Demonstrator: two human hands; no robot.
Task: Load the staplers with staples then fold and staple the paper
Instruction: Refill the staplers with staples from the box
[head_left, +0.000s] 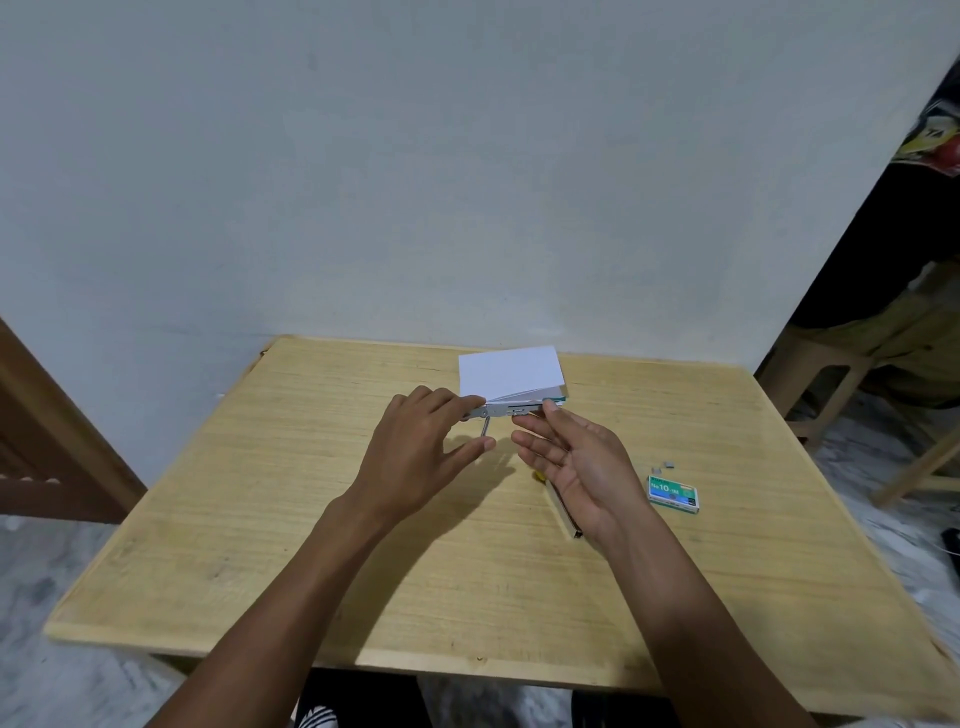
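left hand (421, 441): pinched the left, hinge end of the stapler (506, 410) between thumb and forefinger; other fingers spread loose toward the table's near edge.
right hand (576, 457): palm up, fingers half curled, tips touching the stapler's right end; firm grip or mere steadying, could not tell.
stapler: held just above the table (311, 545), mid-width, nearer the far edge; long axis ran left-right between both hands; thin rod hung down at the left end.
folded paper (511, 371): flat, just behind the stapler toward the far edge; near edge touching or tucked into it, unclear.
key relation: paper edge lay just beyond the stapler, both hands equally near.
staple box (673, 492): near the right edge, right of the right hand; loose staples (667, 462) just beyond it.
second stapler (563, 514): partly under the right wrist, mostly hidden.
hidden: stapler mouth, staple channel; loaded or not, could not tell.
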